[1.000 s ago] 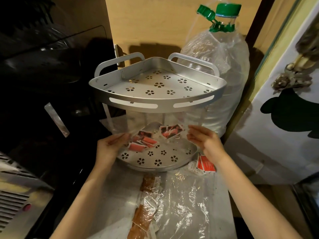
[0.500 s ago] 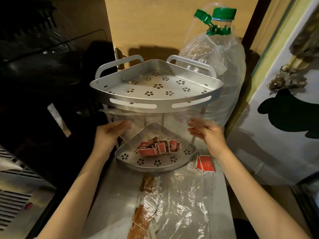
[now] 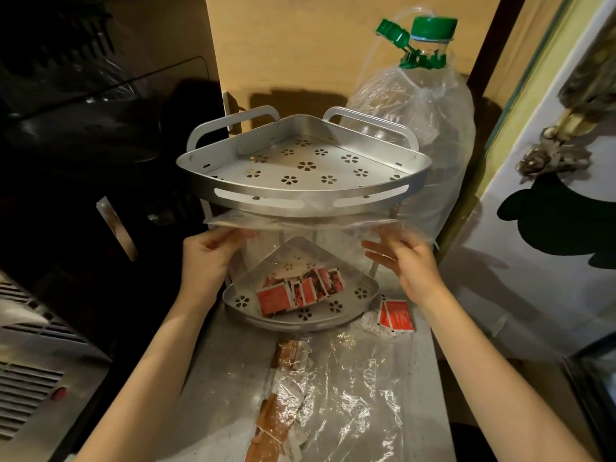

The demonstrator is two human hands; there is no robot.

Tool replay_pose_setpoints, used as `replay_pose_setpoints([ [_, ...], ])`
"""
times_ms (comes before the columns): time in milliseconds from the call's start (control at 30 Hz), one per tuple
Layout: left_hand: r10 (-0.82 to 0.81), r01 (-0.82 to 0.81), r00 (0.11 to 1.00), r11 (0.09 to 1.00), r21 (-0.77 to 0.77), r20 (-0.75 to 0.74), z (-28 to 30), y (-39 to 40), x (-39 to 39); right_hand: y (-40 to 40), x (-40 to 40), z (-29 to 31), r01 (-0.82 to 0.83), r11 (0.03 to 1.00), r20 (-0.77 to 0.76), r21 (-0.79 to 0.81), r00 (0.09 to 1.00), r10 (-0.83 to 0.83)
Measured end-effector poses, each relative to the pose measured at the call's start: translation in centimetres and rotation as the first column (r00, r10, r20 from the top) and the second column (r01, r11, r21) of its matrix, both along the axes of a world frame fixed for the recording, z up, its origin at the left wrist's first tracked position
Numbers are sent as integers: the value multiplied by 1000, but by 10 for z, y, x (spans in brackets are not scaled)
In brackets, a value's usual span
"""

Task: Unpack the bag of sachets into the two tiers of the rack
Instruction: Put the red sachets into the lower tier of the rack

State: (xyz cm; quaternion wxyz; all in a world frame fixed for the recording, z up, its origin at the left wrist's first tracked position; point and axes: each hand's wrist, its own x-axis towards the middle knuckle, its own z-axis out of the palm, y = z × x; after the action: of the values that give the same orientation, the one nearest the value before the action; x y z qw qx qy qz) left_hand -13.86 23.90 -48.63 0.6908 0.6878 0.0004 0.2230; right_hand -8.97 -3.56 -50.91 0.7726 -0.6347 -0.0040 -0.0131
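Far left of the frame: dark appliance (image 3: 83, 155), nothing task-related. Centre left: left hand (image 3: 208, 261), grip pinched on the left edge of the clear plastic bag (image 3: 300, 225), held up just under the upper tier (image 3: 303, 168) of the silver corner rack (image 3: 301, 208). Bag stretched flat between both hands and looking emptied, mouth apparently downward though hard to tell through the film. Below centre: red sachets (image 3: 298, 290) heaped in the lower tier (image 3: 363, 303), overlapping, a few on edge. Upper tier bare, only flower-shaped holes showing. Lower centre: a second crumpled clear bag (image 3: 360, 391) with brown sachets (image 3: 276, 405) lying on the surface (image 3: 220, 378), untouched. Right of the lower tier: a few stray red sachets (image 3: 395, 316) on the surface, outside the rack, just beside its rim. Centre right: right hand (image 3: 410, 261), thumb and fingers closed on the bag's right edge, remaining fingers extended. Upper right: large water bottle (image 3: 426, 105) wrapped in plastic, behind the rack. Step in hand, by judgement: tipping out of the red batch finished, empty bag being lifted clear. Next move likely: set the empty bag aside, gather the strays, then load the brown sachets into the upper tier, minding the low rim.
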Motion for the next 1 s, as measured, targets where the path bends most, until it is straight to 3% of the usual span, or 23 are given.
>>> replay_pose_setpoints([
  [367, -77, 76, 994, 997, 12, 75, 17, 0, -19, -2, -15, 14, 69, 996, 112, -49, 992, -63],
  [600, -71, 66, 996, 993, 95, 51, 24, 0, -33, -5, -33, 24, 78, 971, 189, -225, 981, -35],
  [700, -17, 16, 999, 1000, 24, 38, 29, 0, -39, -10, -40, 32, 108, 952, 253, -287, 967, -33],
  [800, -47, 43, 997, 998, 54, 69, 40, 1, -46, -16, -48, 41, 153, 922, 289, -355, 956, -48],
  [900, -118, 116, 991, 993, 35, 62, 51, 0, -57, -24, -56, 51, 129, 948, 286, -290, 957, -44],
  [1000, -336, 338, 941, 937, 88, -39, 47, 11, -65, -32, -64, 55, -2, 994, 225, -106, 974, 26],
])
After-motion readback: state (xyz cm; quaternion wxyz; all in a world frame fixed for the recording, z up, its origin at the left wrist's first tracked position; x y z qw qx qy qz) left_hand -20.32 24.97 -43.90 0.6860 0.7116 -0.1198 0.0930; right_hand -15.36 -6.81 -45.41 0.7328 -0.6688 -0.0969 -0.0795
